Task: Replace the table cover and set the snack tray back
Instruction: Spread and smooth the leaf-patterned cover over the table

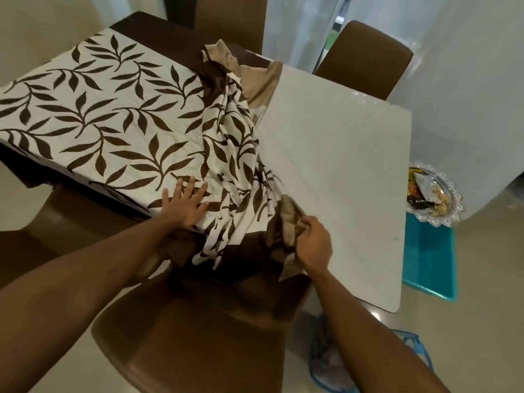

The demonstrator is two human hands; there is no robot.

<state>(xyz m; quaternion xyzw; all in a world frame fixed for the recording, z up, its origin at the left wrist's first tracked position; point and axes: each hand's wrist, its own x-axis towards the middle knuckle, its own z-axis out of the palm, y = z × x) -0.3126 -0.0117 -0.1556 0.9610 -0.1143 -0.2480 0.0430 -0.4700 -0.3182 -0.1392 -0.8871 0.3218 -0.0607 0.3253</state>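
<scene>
left hand [185, 204]: flat, spread, pinning leaf-print table cover [99, 123]
right hand [313, 242]: gripping bunched cover edge, likely to drag over bare desk [340, 151]
snack tray [433, 194]: off desk, well right of right hand

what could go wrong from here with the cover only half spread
1. The right hand grips the bunched edge of the cream table cover with brown leaf print; a hard pull might drag the flat half askew, since only the left hand presses it down.
2. The clear glass snack tray seems perched on the teal plastic box just past the white tabletop's end; cloth thrown over that end could catch and tip it.
</scene>
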